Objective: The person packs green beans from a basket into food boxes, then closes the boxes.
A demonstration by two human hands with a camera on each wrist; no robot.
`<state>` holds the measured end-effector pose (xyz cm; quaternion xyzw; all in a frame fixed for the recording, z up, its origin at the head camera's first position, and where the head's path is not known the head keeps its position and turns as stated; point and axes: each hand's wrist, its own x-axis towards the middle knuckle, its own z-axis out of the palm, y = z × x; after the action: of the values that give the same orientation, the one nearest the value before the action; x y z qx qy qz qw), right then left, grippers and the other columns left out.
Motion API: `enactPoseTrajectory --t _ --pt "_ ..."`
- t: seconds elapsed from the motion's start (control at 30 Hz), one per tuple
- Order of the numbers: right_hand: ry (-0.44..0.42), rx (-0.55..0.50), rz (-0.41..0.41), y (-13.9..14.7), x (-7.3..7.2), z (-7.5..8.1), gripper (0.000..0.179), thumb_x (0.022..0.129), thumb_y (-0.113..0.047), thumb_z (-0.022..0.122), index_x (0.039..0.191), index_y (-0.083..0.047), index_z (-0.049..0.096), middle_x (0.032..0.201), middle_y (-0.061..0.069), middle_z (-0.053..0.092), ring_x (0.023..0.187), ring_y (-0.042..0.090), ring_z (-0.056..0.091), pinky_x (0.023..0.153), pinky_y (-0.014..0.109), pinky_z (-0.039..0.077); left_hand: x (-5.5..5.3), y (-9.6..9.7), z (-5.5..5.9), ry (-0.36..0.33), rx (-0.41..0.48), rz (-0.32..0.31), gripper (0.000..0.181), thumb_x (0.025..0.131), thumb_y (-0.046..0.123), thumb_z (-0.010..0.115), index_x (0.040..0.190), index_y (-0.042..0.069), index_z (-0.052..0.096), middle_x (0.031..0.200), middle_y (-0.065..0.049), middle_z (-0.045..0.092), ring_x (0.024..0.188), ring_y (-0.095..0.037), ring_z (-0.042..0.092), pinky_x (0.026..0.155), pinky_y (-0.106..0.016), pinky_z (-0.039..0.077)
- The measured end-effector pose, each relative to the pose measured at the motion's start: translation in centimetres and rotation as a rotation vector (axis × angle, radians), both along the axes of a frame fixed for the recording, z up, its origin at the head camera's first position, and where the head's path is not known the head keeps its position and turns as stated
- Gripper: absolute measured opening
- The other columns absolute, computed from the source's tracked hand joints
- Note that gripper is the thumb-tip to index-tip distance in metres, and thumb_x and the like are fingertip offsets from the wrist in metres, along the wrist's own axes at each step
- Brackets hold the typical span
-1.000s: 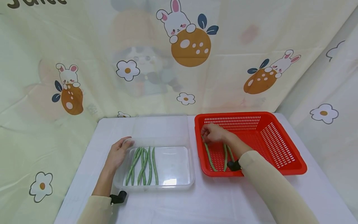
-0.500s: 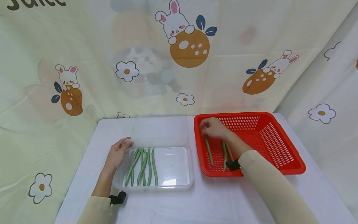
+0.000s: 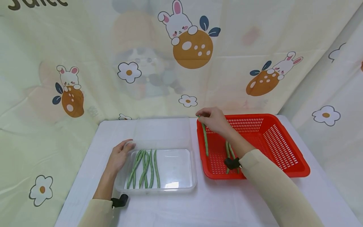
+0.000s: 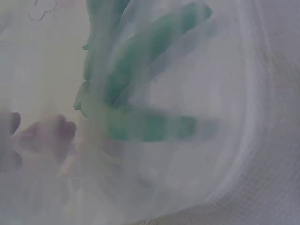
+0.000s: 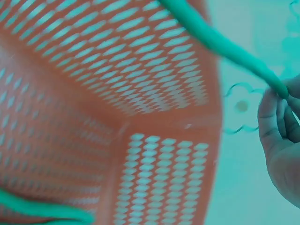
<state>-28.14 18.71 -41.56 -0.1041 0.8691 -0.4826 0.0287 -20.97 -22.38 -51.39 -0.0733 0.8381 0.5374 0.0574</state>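
Note:
My right hand [image 3: 213, 119] pinches a green bean [image 3: 205, 140] by its top end. The bean [image 5: 225, 49] hangs down over the left side of the red basket [image 3: 304, 172]; the right wrist view shows thumb and fingertips closed on its tip. Two more green beans [image 3: 227, 150] lie in the basket, partly hidden by my right wrist. My left hand [image 3: 118, 155] grips the far left corner of a clear plastic container [image 3: 194, 181]. Several green beans [image 3: 152, 168] lie side by side and crossed in its left half. Through cloudy plastic, the left wrist view shows beans [image 4: 150, 47].
Both vessels stand on a white-covered table [image 3: 215, 205], with a narrow gap between them. A patterned curtain [image 3: 153, 101] rises along the table's back edge and both sides. A black wrist camera [image 3: 120, 200] sits at the left cuff.
My right hand has risen up and left out of the basket, lifting the green bean to the basket's left rim. My left hand and the container have stayed put.

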Motion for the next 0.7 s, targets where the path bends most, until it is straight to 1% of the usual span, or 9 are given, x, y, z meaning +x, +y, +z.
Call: enactPoseTrajectory --t 0.13,0.2,0.27,0.37,0.43,0.5,0.6,0.67,0.7 --pt "0.058 -0.076 0.036 -2.0 0.4 1.6 0.022 0.1 -0.008 0.063 0.117 -0.005 0.076 0.11 0.015 0.074 0.091 0.026 0.062 0.07 0.023 0.052 0.0 0.0 -0.1 0.004 0.011 -0.002 0.05 0.111 0.04 0.048 0.152 0.011 0.051 0.152 -0.015 0.057 0.149 -0.035 0.045 0.124 -0.06 0.028" --pt "0.065 -0.112 0.071 -3.1 0.7 2.0 0.023 0.099 -0.006 0.064 0.119 -0.003 0.075 0.108 0.017 0.073 0.09 0.026 0.063 0.071 0.023 0.054 0.0 0.0 -0.1 0.005 0.013 0.0 0.05 0.111 0.04 0.048 0.151 0.011 0.052 0.151 -0.015 0.058 0.149 -0.035 0.045 0.124 -0.06 0.028" --pt "0.055 -0.141 0.11 -4.4 0.8 2.0 0.025 0.099 -0.004 0.065 0.122 -0.003 0.073 0.104 0.02 0.071 0.088 0.026 0.065 0.072 0.023 0.057 0.0 -0.1 -0.2 0.006 0.017 0.001 0.049 0.111 0.04 0.047 0.151 0.012 0.052 0.15 -0.015 0.059 0.148 -0.035 0.046 0.124 -0.059 0.029" --pt "0.018 -0.174 0.154 -6.3 1.1 1.6 0.029 0.098 -0.003 0.067 0.127 -0.004 0.07 0.1 0.019 0.069 0.083 0.025 0.07 0.075 0.03 0.062 0.0 -0.2 -0.1 0.002 0.018 0.0 0.05 0.111 0.041 0.047 0.152 0.012 0.052 0.151 -0.015 0.059 0.148 -0.035 0.046 0.125 -0.06 0.028" --pt "-0.001 -0.183 0.175 -7.6 1.3 1.1 0.03 0.098 -0.003 0.068 0.129 -0.004 0.07 0.098 0.017 0.069 0.08 0.024 0.072 0.078 0.035 0.063 0.0 -0.2 -0.1 0.0 0.025 -0.003 0.051 0.111 0.042 0.047 0.152 0.012 0.051 0.151 -0.015 0.059 0.148 -0.035 0.046 0.124 -0.06 0.028" --pt "-0.017 -0.179 0.189 -8.8 1.7 0.7 0.03 0.099 -0.005 0.069 0.129 -0.006 0.069 0.097 0.014 0.069 0.078 0.022 0.073 0.08 0.038 0.063 0.0 -0.2 -0.1 -0.004 0.026 -0.004 0.051 0.111 0.043 0.047 0.152 0.012 0.051 0.151 -0.015 0.058 0.148 -0.035 0.046 0.124 -0.06 0.028" --pt "-0.037 -0.195 0.205 -10.5 2.1 -0.2 0.03 0.099 -0.006 0.07 0.129 -0.007 0.069 0.097 0.012 0.068 0.077 0.02 0.073 0.081 0.04 0.064 0.0 -0.2 -0.1 0.002 0.03 -0.005 0.051 0.111 0.042 0.048 0.152 0.011 0.052 0.151 -0.015 0.058 0.148 -0.035 0.046 0.124 -0.06 0.029" --pt "-0.039 -0.198 0.21 -11.7 2.3 -0.7 0.03 0.098 -0.006 0.07 0.128 -0.008 0.069 0.096 0.011 0.068 0.077 0.019 0.073 0.079 0.037 0.064 0.0 -0.2 -0.1 0.007 0.029 -0.007 0.051 0.111 0.042 0.047 0.152 0.011 0.052 0.152 -0.015 0.058 0.149 -0.035 0.045 0.124 -0.06 0.028" --pt "-0.04 -0.202 0.214 -12.2 2.4 -1.0 0.029 0.098 -0.006 0.071 0.127 -0.008 0.07 0.096 0.011 0.067 0.076 0.019 0.073 0.079 0.038 0.064 -0.1 -0.2 -0.1 0.011 0.03 -0.007 0.051 0.111 0.041 0.047 0.151 0.01 0.052 0.151 -0.016 0.058 0.149 -0.035 0.045 0.124 -0.06 0.028"
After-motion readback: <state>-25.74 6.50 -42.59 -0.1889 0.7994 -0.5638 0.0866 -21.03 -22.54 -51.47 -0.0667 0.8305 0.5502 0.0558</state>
